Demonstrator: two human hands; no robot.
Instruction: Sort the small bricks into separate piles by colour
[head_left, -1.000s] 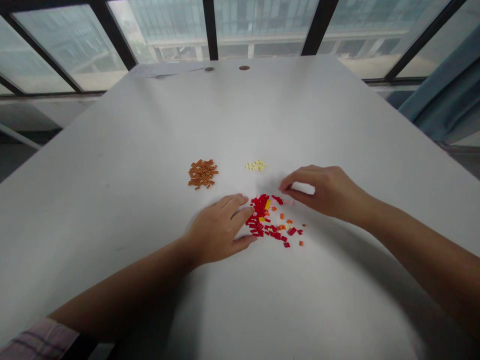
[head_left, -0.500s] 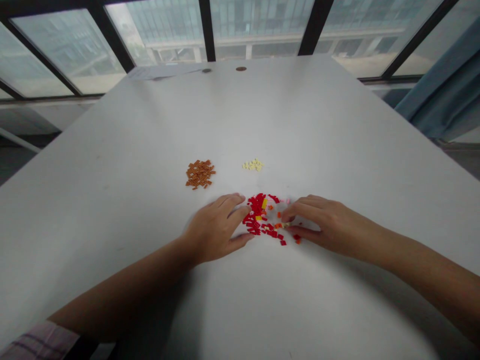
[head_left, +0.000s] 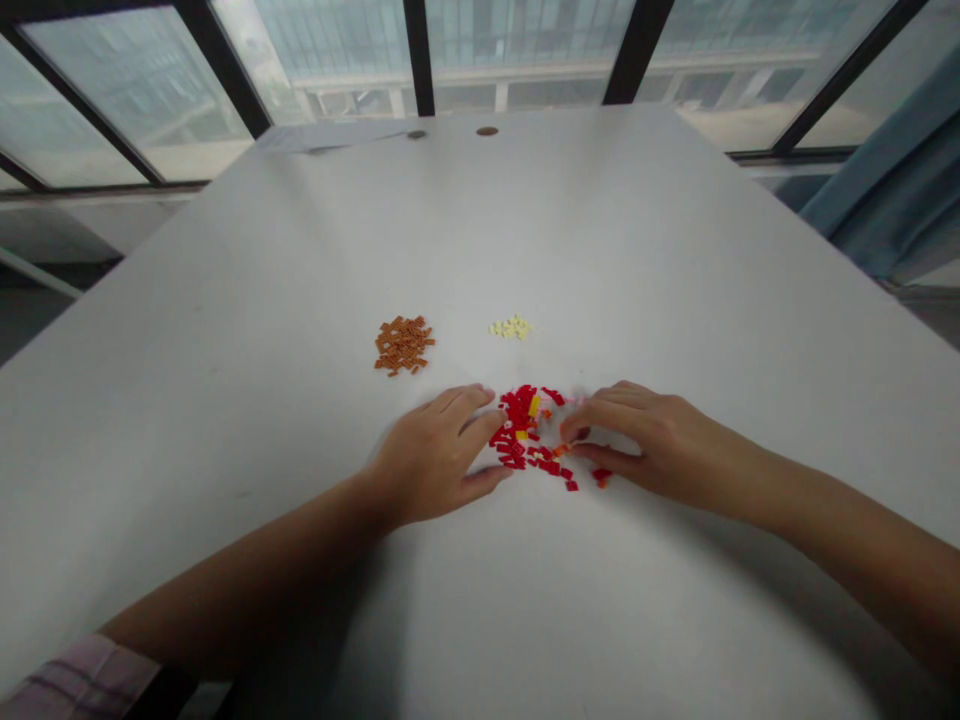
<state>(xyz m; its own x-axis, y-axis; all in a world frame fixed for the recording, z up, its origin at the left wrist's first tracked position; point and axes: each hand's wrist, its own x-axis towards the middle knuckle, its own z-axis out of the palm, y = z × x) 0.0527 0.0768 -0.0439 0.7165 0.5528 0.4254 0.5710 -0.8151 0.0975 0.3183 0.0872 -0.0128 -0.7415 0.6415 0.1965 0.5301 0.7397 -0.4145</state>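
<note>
A heap of small red bricks, mixed with a few orange and yellow ones, lies on the white table between my hands. My left hand rests flat on the table at the heap's left edge, fingers stretched out and touching the nearest red pieces. My right hand lies at the heap's right side with fingers curled down onto the small pieces; I cannot see whether it holds one. A pile of brown bricks and a small pile of pale yellow bricks sit further back.
Two small round holes mark the table's far edge, beside a sheet of paper. Large windows with dark frames run behind the table. A blue curtain hangs at the right.
My right hand has come down from beyond the red heap to its right side, fingers now on the loose pieces. My left hand has stayed put.
</note>
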